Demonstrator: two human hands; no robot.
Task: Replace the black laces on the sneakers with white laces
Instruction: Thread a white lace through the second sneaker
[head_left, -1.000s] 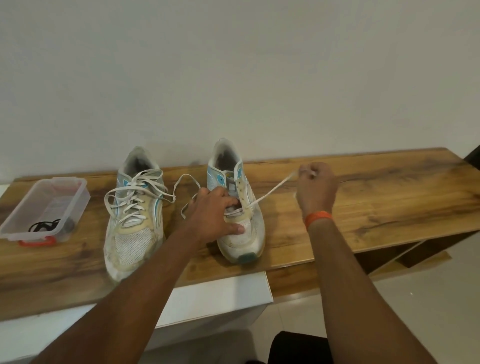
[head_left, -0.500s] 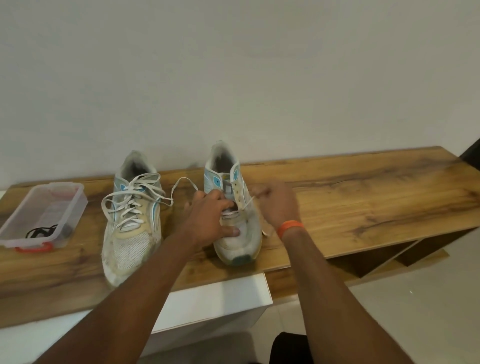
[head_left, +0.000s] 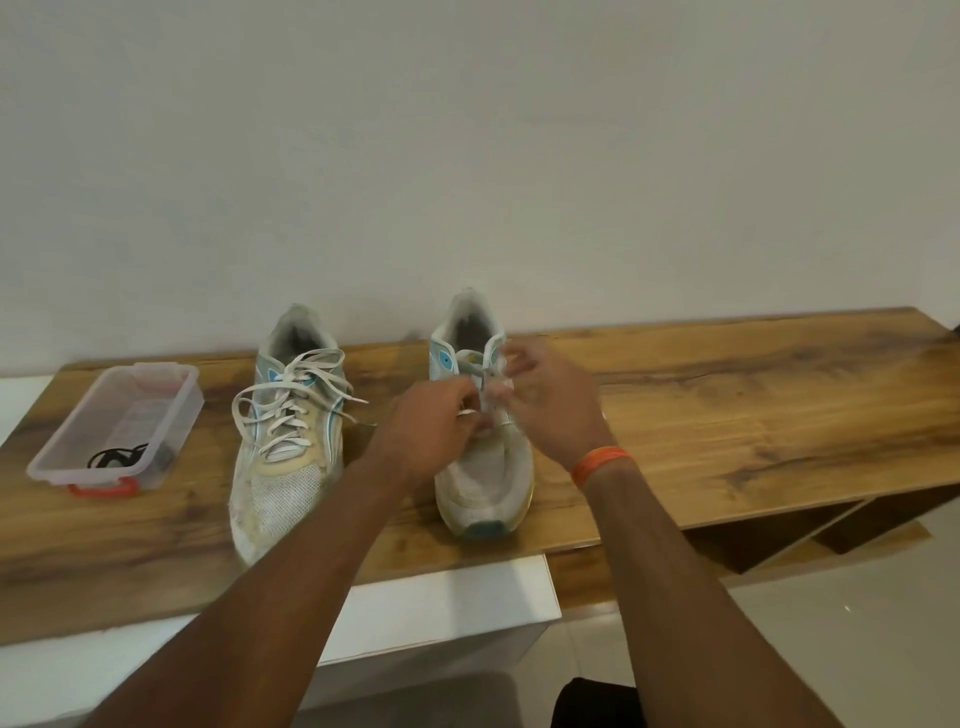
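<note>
Both hands work at the eyelets of the right sneaker (head_left: 485, 467), left hand (head_left: 434, 426) pinching the white lace (head_left: 467, 413), right hand (head_left: 550, 410) with fingers curled beside it, its grip unclear; lacing seems midway; next, thread the upper eyelets; left sneaker (head_left: 285, 447) laced; black lace (head_left: 117, 457) in the box (head_left: 171, 415) far left on the tabletop (head_left: 753, 415).

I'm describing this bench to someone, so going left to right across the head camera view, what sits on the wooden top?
Clear plastic box holding black laces → left sneaker, laced in white → left hand → right sneaker → right hand with an orange wristband → bare wooden top.
</note>
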